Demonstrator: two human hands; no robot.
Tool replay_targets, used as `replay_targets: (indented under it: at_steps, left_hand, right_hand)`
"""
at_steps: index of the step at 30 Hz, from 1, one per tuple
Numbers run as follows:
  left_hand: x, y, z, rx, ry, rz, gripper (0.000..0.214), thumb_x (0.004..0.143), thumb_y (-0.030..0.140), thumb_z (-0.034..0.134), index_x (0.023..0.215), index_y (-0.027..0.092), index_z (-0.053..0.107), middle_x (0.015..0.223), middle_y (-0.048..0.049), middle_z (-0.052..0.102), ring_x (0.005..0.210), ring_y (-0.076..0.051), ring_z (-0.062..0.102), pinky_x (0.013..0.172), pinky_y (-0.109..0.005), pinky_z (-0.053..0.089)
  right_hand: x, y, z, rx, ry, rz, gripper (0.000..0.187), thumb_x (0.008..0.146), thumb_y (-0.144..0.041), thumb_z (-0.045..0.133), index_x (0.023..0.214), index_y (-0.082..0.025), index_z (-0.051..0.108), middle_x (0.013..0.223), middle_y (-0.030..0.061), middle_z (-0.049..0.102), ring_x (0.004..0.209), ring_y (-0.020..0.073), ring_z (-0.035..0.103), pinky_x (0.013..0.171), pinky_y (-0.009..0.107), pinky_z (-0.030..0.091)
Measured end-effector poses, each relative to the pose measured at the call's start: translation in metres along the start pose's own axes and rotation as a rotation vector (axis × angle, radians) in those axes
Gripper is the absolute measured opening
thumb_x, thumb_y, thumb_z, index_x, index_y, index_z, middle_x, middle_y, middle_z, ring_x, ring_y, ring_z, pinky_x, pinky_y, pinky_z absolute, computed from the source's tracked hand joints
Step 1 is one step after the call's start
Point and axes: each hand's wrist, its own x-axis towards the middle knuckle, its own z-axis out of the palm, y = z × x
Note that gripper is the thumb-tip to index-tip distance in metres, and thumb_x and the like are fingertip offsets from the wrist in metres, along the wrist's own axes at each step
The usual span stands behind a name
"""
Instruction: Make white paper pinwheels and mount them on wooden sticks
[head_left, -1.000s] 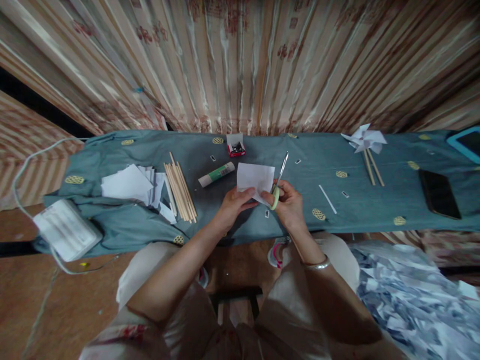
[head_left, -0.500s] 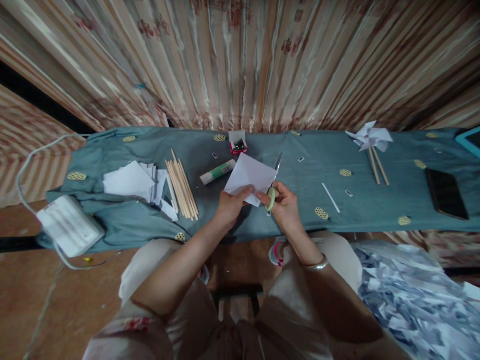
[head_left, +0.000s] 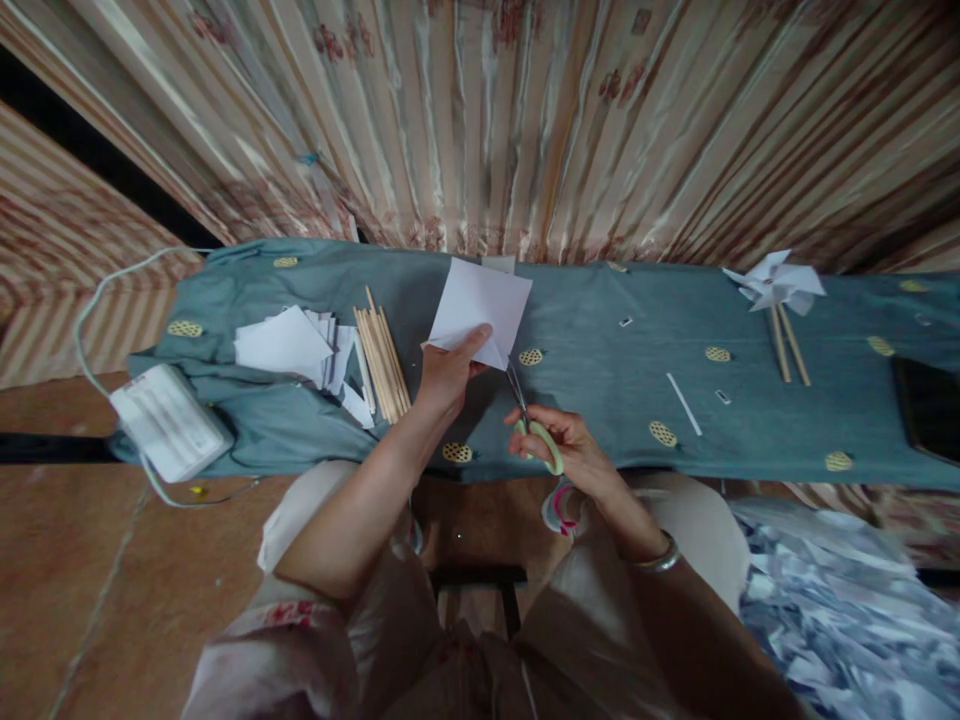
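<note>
A square sheet of white paper [head_left: 484, 305] is pinched in my left hand [head_left: 448, 375], thumb on top, held above the cloth. My right hand [head_left: 566, 440] grips scissors [head_left: 541, 440] with pale green handles, fingers in the loops. The blade tips meet the paper's lower right corner; whether they are cutting into it I cannot tell. Left of my hands lies a bundle of wooden sticks [head_left: 382, 355], beside a pile of white paper pieces [head_left: 289, 340]. The sheet covers most of a small box [head_left: 498, 264] behind it, and the glue stick is hidden.
A blue-green cloth [head_left: 600, 390] covers the narrow table. On the right are a white paper pinwheel [head_left: 776, 283] with two sticks, a thin paper strip [head_left: 684, 404] and a dark phone [head_left: 926, 410]. A white power strip [head_left: 172, 425] lies at the left end. Paper scraps [head_left: 840, 600] fill a bag at lower right.
The paper has moved up and left with my left hand and turned. My right hand has drawn the scissors down, their blades now at the paper's lower corner. The view has shifted slightly.
</note>
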Motion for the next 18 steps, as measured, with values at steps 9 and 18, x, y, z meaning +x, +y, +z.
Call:
replay_targets:
  at_steps: [9, 18]
  left_hand:
    - [-0.0002, -0.0052, -0.0001, -0.001, -0.037, -0.009, 0.035, 0.055, 0.028, 0.086, 0.083, 0.015, 0.069, 0.078, -0.0013, 0.073, 0.065, -0.016, 0.067, 0.053, -0.025, 0.053]
    - [-0.0025, -0.0078, 0.0011, 0.003, -0.066, -0.006, 0.036, 0.055, 0.028, 0.085, 0.083, 0.014, 0.068, 0.077, -0.0021, 0.072, 0.06, -0.013, 0.064, 0.049, -0.022, 0.049]
  right_hand:
    - [0.0045, -0.0029, 0.0012, -0.001, 0.008, -0.015, 0.05, 0.068, -0.06, 0.08, 0.094, -0.019, 0.069, 0.067, -0.0014, 0.064, 0.058, 0.0107, 0.056, 0.057, 0.024, 0.048]
    - [0.0045, -0.0053, 0.0018, -0.012, 0.051, -0.005, 0.049, 0.066, -0.059, 0.08, 0.09, -0.018, 0.069, 0.064, -0.0014, 0.063, 0.055, 0.0103, 0.053, 0.054, 0.024, 0.046]
